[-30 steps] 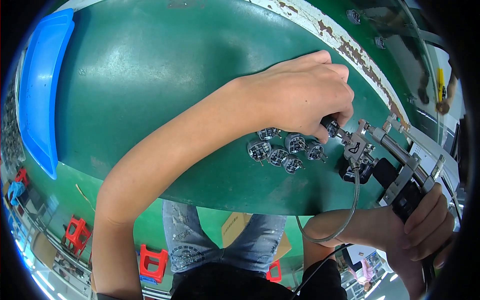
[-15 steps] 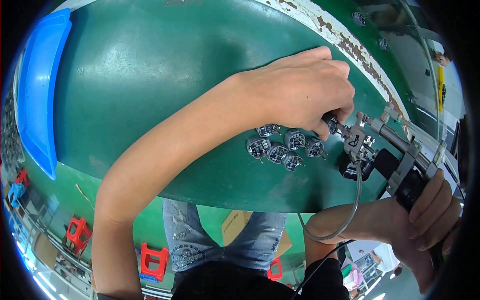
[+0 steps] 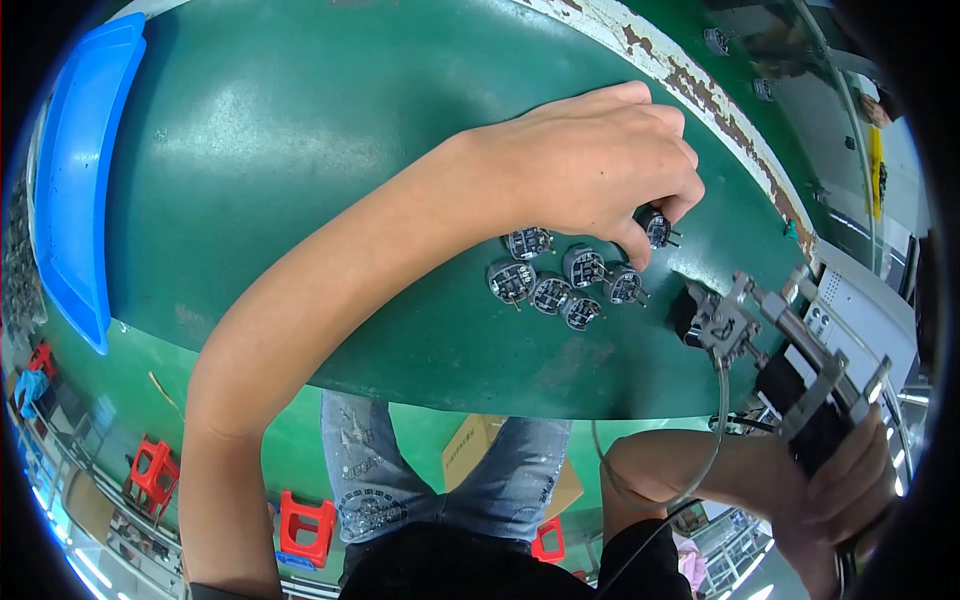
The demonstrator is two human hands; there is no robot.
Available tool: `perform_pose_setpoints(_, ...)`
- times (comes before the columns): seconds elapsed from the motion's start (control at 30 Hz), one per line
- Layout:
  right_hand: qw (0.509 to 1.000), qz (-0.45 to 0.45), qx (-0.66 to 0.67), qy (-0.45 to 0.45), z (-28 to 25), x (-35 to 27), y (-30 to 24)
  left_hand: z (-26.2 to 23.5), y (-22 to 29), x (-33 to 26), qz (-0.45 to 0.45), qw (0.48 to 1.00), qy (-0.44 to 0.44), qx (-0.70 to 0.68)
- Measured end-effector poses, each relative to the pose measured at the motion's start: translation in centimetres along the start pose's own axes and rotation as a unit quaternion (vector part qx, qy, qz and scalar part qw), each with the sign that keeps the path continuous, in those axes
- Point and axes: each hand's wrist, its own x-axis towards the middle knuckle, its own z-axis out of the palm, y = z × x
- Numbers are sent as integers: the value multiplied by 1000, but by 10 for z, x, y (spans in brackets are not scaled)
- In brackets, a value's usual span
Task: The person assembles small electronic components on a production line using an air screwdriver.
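Note:
At the right of the table, my left hand (image 3: 610,165) pinches a small round dark part (image 3: 657,230) with thin metal pins between thumb and fingers. Its pinned side points to the right. Just below my thumb lies a cluster of several like parts (image 3: 550,293), grey-rimmed and with circuit markings and pins. At the lower right, my right hand (image 3: 850,490) is wrapped round the black end of a hand-held tool (image 3: 800,340). Metal rods and blocks make up the tool's front, and a clear hose hangs from it. A gap separates the tool's tip from the held part.
A blue tray (image 3: 75,190) stands at the left edge of the green table (image 3: 280,150). Peeling white trim (image 3: 690,90) borders the far right side. Beyond it sit more round parts (image 3: 716,41). Red stools (image 3: 307,528) and a cardboard box (image 3: 470,447) are below on the floor.
The tool's tip has come away from the pinched part and moved down and right with my right hand. My left hand has shifted slightly, still pinching the part.

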Motion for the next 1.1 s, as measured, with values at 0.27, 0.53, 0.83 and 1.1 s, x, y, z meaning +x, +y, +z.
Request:
perform_pose_setpoints(0.27, 998, 56, -1, -40, 0, -4, 13, -2, 0, -4, -16, 1000, -5, -3)
perform_pose_setpoints(0.53, 995, 74, -3, -73, -16, -6, 13, -3, 0, -3, -19, 1000, -7, 7)
perform_pose_setpoints(0.83, 995, 74, -51, -38, -15, -13, 14, -2, -1, -5, -13, 1000, 3, 15)
perform_pose_setpoints(1.1, 994, 81, -57, -52, -16, -8, 14, -4, 1, -4, -18, 1000, 5, 0)
